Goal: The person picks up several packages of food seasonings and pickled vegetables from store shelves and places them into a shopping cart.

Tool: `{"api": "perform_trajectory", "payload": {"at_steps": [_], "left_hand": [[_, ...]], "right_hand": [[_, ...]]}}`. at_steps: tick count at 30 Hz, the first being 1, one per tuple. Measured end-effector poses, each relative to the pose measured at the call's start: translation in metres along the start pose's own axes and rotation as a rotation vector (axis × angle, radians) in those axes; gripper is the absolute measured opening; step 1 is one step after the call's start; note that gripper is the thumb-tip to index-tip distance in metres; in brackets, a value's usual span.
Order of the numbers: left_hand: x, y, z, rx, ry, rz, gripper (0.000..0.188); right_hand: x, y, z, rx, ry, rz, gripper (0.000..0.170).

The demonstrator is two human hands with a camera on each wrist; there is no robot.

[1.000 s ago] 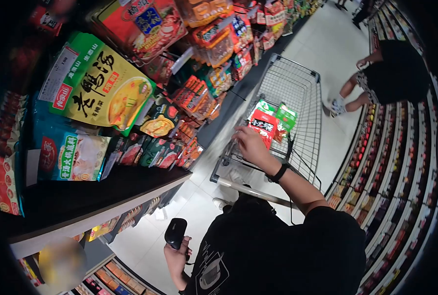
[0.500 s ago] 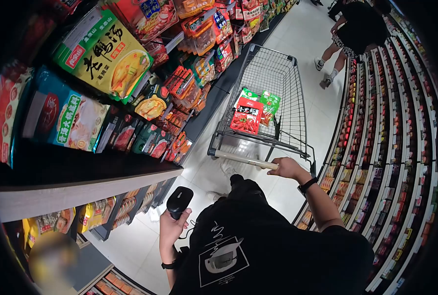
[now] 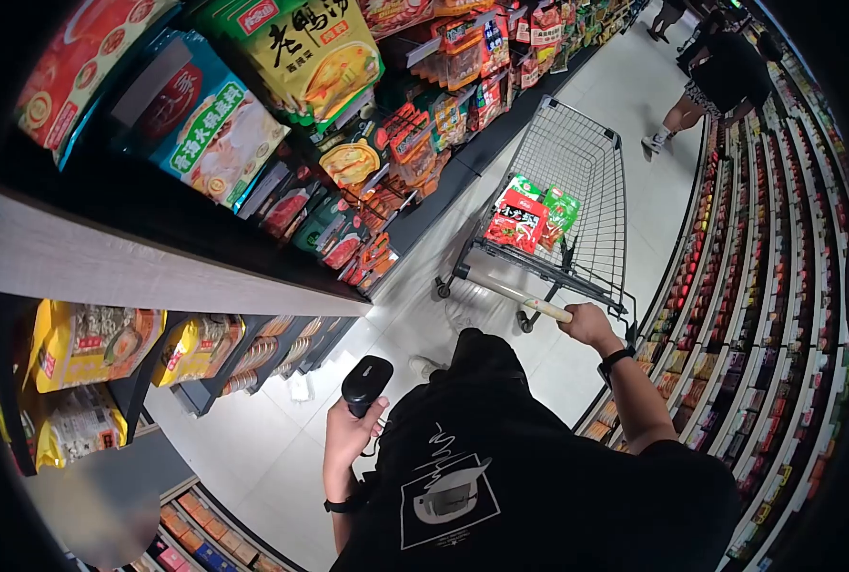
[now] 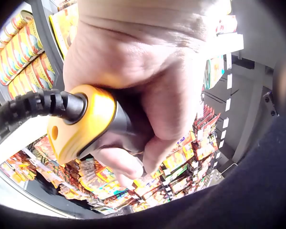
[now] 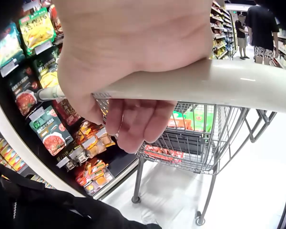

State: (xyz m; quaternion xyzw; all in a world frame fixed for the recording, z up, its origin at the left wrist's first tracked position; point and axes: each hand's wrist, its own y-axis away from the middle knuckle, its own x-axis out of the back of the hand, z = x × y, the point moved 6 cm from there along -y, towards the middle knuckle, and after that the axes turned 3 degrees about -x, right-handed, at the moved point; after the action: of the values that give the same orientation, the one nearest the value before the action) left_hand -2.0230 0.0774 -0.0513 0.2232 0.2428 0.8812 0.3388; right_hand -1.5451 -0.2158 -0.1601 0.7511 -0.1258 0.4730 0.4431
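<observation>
My left hand (image 3: 350, 431) grips a black handheld barcode scanner (image 3: 367, 379) at the lower middle of the head view. In the left wrist view the scanner's yellow handle end (image 4: 93, 121) shows, with a ribbed black cable (image 4: 38, 106) coming out of it. Fingers and thumb wrap round the handle. My right hand (image 3: 591, 327) is curled round the right end of the shopping cart's pale handlebar (image 3: 512, 292). Inside the wire cart (image 3: 604, 172) lie a red packet (image 3: 517, 219) and green packets (image 3: 562, 212) beside and behind it.
Shelves of hot pot and soup base packets (image 3: 324, 62) run along the left, with yellow bags (image 3: 96, 345) lower down. Long curved-looking shelves (image 3: 729, 334) line the right side. Ahead in the aisle, a person in black (image 3: 725, 81) walks beyond the cart.
My right hand has come back from over the cart basket and taken hold of the handlebar. The person ahead has moved farther up the aisle. The left hand keeps its hold on the scanner.
</observation>
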Motion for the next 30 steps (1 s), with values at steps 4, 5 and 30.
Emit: {"api": "perform_trajectory", "payload": {"at_steps": [4,5,30], "left_hand": [[0.003,0.005,-0.003,-0.019,0.007,-0.004,0.036],[0.003,0.005,-0.005,-0.018,0.013,-0.01,0.036],[-0.004,-0.004,0.014,-0.11,0.018,-0.022,0.031]], "right_hand": [[-0.008,0.004,-0.016,0.033,-0.055,0.063,0.035],[-0.01,0.005,-0.02,0.059,-0.054,0.079,0.034],[-0.03,0.03,-0.056,0.125,0.189,0.385,0.03]]}}
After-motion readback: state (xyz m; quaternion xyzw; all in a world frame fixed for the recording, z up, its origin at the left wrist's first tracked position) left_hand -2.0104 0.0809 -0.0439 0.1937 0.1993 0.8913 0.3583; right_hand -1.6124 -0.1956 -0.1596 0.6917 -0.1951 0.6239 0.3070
